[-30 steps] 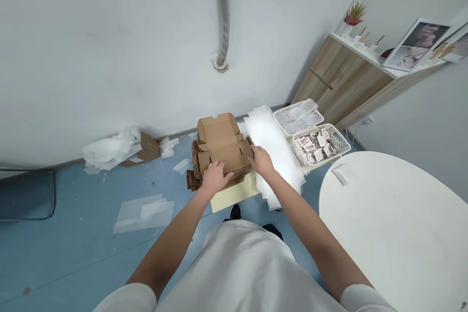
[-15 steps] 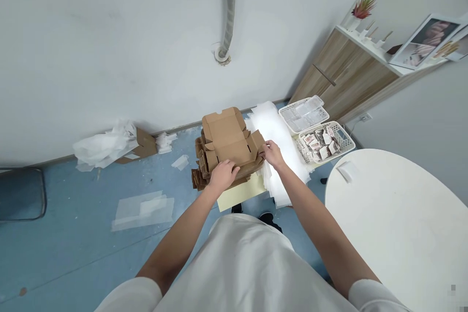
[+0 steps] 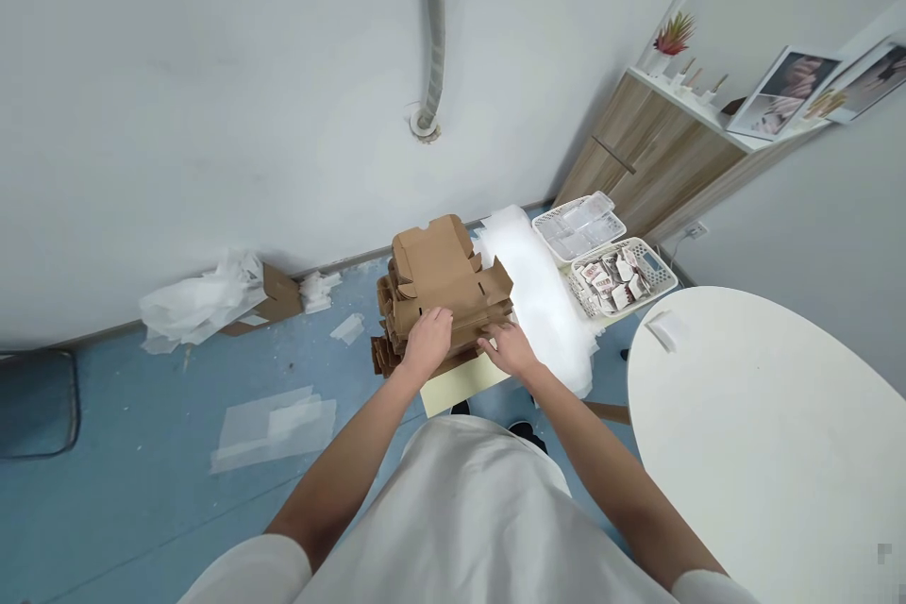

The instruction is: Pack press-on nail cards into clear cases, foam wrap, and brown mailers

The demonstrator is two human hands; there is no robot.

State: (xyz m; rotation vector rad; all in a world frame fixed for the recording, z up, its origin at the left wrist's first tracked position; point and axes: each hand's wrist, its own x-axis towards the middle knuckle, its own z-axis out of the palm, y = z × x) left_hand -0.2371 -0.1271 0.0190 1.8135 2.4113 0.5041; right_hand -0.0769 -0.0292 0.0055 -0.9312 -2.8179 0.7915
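Note:
A stack of unfolded brown cardboard boxes lies in front of me, the top cardboard box (image 3: pixel 440 260) spread flat with its side flaps sticking up. My left hand (image 3: pixel 428 343) is closed over the near edge of that box, fingers on top of the cardboard. At the near right of the same edge, my right hand (image 3: pixel 511 347) grips the front flap with fingers bent and thumb toward me. Its fingertips are partly hidden against the cardboard. Under the stack, a pale yellow surface (image 3: pixel 460 384) shows at the front.
White foam sheets (image 3: pixel 542 293) lie right of the stack. Beyond them are a basket of clear plastic cases (image 3: pixel 580 225) and a basket of small printed packets (image 3: pixel 619 281). A round white table (image 3: pixel 764 396) stands at right, a wooden cabinet (image 3: pixel 651 132) behind. Crumpled wrapping (image 3: pixel 205 297) lies left.
My right hand has come off the raised right flap and moved left and toward me to the front edge. The left hand stays at the near edge; the view has shifted slightly.

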